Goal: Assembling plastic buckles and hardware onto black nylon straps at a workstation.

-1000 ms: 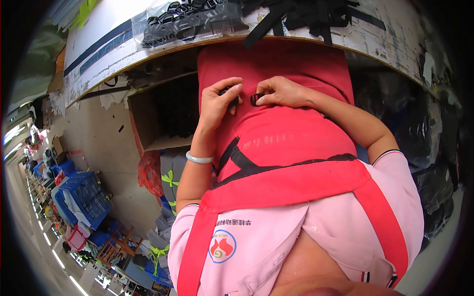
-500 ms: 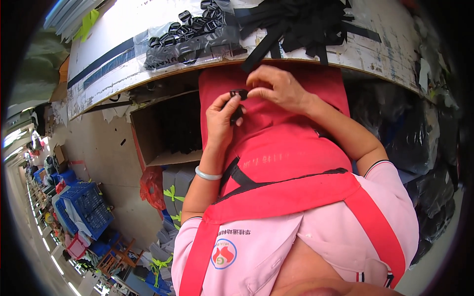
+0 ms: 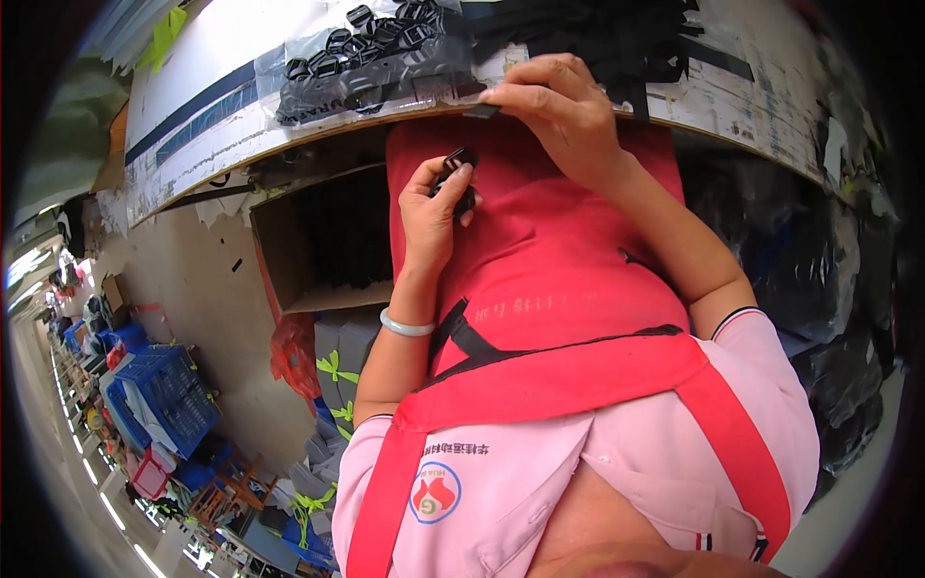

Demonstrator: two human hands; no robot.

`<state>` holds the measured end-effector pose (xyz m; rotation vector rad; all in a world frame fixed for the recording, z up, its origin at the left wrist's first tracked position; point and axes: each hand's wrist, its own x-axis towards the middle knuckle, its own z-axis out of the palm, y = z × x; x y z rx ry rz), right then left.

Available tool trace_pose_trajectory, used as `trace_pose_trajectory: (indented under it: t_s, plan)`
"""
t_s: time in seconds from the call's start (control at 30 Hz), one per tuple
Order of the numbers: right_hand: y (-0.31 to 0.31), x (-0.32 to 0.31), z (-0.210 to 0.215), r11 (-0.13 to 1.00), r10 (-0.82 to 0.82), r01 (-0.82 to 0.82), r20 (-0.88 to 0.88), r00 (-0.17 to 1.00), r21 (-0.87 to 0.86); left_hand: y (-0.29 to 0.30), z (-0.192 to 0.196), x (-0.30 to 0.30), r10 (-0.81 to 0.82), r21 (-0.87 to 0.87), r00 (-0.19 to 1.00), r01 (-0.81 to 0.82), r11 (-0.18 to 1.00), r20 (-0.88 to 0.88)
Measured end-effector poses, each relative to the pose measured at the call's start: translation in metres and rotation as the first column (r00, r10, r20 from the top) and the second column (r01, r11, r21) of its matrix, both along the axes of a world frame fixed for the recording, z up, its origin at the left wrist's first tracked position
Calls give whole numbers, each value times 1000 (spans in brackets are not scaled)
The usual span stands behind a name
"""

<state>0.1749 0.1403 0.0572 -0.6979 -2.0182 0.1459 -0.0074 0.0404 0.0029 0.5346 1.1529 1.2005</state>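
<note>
Over the red apron, my left hand is closed around black plastic buckles; one sticks up between thumb and forefinger, and the others are partly hidden in the palm. Farther out, at the table's edge, my right hand pinches a black webbing strap by its end. Behind that hand spreads a pile of black straps on the table. A clear plastic bag of several black buckles lies to the left of the pile.
The worn white table has a curved-looking near edge. Below it stands an open cardboard box with dark contents. Black plastic bags crowd the right side. Blue crates stand on the floor at left.
My right hand has moved away from the left hand, out to the table's edge, and now grips a strap end. The left hand stays nearly in place, still holding the buckles.
</note>
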Motion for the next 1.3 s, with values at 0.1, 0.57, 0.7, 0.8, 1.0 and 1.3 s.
trace_pose_trajectory:
  t_s: [0.1, 0.57, 0.7, 0.8, 1.0, 1.3]
  plan:
    - [-26, -2, 8, 927, 158, -167, -55, 986, -335, 0, 2, 2, -70, 26, 984, 75, 997, -162]
    - [-42, -2, -25, 290, -43, -316, -342, 939, -903, -4, 16, 15, 24, 102, 983, -6, 995, -180]
    - [-48, 4, -8, 105, -34, -293, -298, 954, -950, -4, 12, 9, -27, 106, 972, 53, 993, -235]
    - [-54, 1, -12, 2, -46, -363, -362, 931, -932, -6, 7, 9, -68, 174, 958, 120, 977, -278]
    - [-57, -1, -14, -24, -131, -399, -393, 910, -917, -4, 2, 14, 29, 314, 875, 141, 939, -482]
    - [-50, -2, -31, -105, -200, -528, -502, 841, -843, -5, -2, 7, 208, 475, 553, 397, 785, -807]
